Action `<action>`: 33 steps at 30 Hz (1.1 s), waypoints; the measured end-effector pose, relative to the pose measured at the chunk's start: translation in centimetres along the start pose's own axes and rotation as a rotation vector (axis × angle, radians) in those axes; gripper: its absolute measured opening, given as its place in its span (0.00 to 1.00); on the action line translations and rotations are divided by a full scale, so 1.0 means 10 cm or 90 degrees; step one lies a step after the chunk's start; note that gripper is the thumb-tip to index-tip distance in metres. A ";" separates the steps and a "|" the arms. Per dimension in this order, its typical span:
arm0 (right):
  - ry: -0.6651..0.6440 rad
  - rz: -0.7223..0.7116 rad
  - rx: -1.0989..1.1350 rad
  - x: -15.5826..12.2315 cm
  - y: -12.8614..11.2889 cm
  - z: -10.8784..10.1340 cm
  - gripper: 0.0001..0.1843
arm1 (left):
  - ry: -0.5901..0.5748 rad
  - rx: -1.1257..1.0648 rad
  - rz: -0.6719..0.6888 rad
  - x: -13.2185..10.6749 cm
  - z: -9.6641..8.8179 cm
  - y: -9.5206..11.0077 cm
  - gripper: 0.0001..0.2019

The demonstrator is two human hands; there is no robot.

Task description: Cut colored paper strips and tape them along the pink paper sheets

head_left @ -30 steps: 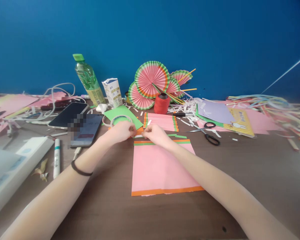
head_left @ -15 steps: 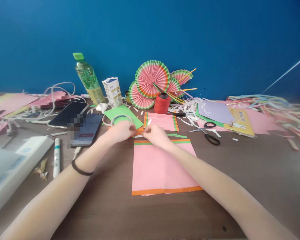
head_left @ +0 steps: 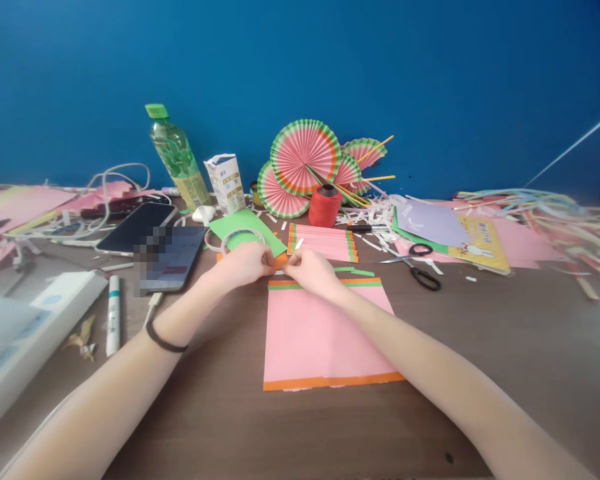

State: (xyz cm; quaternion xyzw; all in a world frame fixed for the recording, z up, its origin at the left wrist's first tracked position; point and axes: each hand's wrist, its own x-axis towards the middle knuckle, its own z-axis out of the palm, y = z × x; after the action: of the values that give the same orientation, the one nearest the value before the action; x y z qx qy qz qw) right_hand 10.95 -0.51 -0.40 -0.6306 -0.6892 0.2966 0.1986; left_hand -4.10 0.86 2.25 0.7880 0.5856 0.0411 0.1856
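Observation:
My left hand and my right hand meet fingertip to fingertip above the far edge of a pink paper sheet. Both are closed in a pinch, with a small white strip between them, mostly hidden by the fingers. The pink sheet lies flat, banded orange and green at its far edge and orange at its near edge. Orange paper shows beside my left fingers, under a green sheet. A roll of tape sits on the green sheet, behind my left hand.
Beyond my hands are a pleated pink strip, a red thread spool and round paper fans. Black-handled scissors lie to the right. A bottle, a carton, phones and a marker are left.
My left hand has shifted slightly right, its fingertips now closer to the right ones. Less of the white strip shows between them. My right hand has barely moved.

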 end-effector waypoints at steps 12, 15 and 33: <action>0.020 -0.024 -0.040 0.01 0.01 0.04 0.04 | 0.012 -0.007 0.002 0.00 0.01 0.01 0.07; 0.030 -0.040 -0.051 0.02 0.03 0.06 0.03 | 0.012 -0.001 0.002 0.00 0.02 0.00 0.07; -0.011 -0.050 -0.101 0.04 0.08 -0.12 0.07 | -0.002 0.000 -0.014 0.02 0.02 0.00 0.06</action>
State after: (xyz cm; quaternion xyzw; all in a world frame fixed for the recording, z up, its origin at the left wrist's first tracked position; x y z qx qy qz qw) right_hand 12.25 0.06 -0.10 -0.6145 -0.7362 0.2383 0.1536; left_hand -4.01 1.00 2.02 0.7815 0.5940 0.0376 0.1870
